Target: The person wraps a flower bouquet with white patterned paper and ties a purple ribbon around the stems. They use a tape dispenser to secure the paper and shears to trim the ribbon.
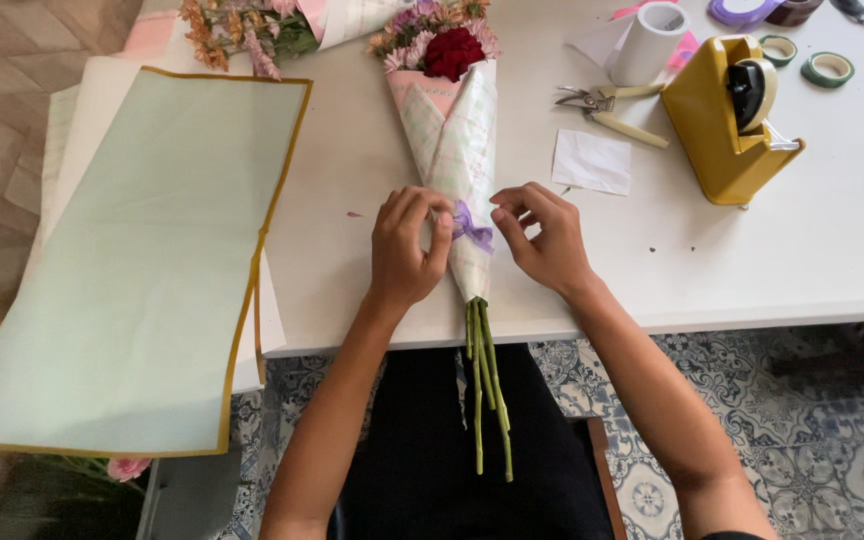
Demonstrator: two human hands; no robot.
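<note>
left hand (407, 245) and right hand (542, 235) both pinched on small purple ribbon bow (472, 229), tied round paper-wrapped flower bouquet (457, 140), lying on white worktop (352, 170), yellow tape dispenser (727, 120) nearby

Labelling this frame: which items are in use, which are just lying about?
In use:
- wrapped bouquet
- purple ribbon
- left hand, right hand

Lying about:
- yellow tape dispenser
- shears
- pale green wrapping sheet
- second bouquet
- white paper slip

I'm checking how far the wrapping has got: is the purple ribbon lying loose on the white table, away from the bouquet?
No, the purple ribbon sits around the paper-wrapped bouquet, between the left hand and right hand.
</note>
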